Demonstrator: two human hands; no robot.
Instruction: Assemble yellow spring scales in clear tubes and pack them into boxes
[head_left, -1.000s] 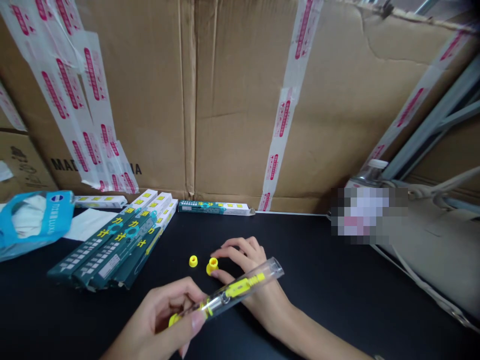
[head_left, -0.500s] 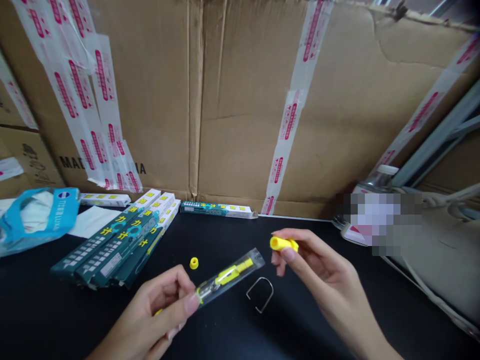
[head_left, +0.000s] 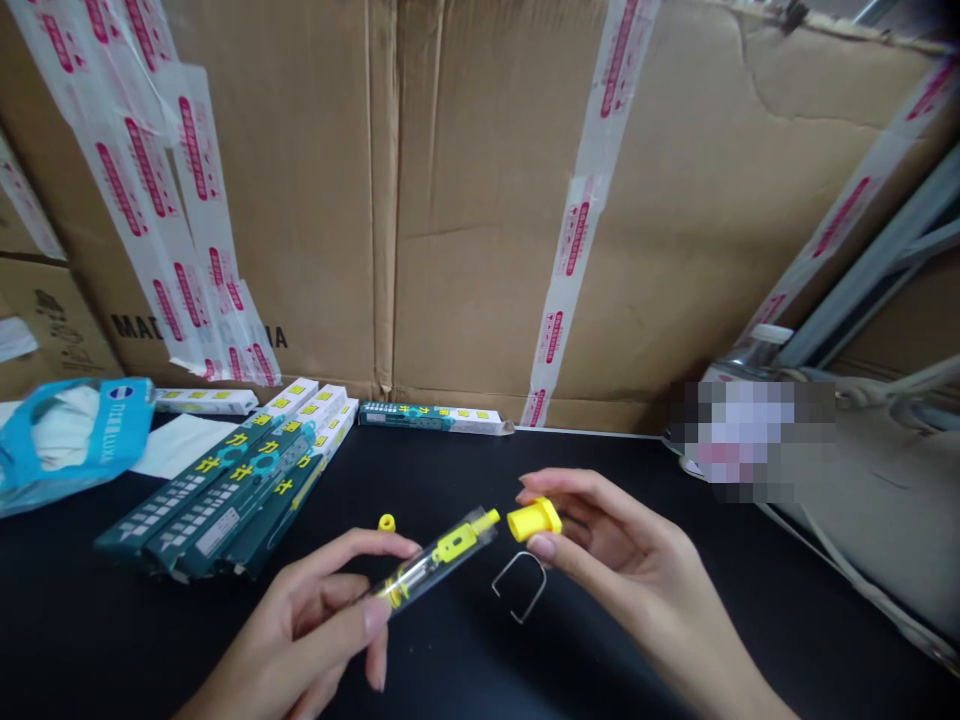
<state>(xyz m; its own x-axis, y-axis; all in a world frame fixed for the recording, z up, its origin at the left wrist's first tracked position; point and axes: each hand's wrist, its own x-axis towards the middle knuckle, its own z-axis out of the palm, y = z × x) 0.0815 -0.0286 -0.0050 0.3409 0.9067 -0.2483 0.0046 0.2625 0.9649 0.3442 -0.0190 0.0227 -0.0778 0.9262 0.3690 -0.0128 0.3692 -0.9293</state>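
Observation:
My left hand (head_left: 315, 630) pinches a clear plastic tube (head_left: 439, 555) with yellow parts inside, its open end pointing up and right. My right hand (head_left: 622, 570) holds a yellow cap (head_left: 534, 521) between thumb and fingers, a short gap from the tube's open end. A bent metal wire clip (head_left: 519, 587) lies on the black table (head_left: 675, 620) just below the cap. A second, smaller yellow cap (head_left: 386, 522) sits on the table above my left hand.
Several dark green and white boxes (head_left: 225, 485) lie side by side at left, one more box (head_left: 435, 416) by the cardboard wall (head_left: 465, 200). A blue bag (head_left: 67, 440) and white paper (head_left: 176, 445) sit far left. A beige bag (head_left: 885, 500) lies at right.
My right hand picked the yellow cap off the table, lifted it, then brought it down to the tube's open end. The wire clip came into view once that hand rose.

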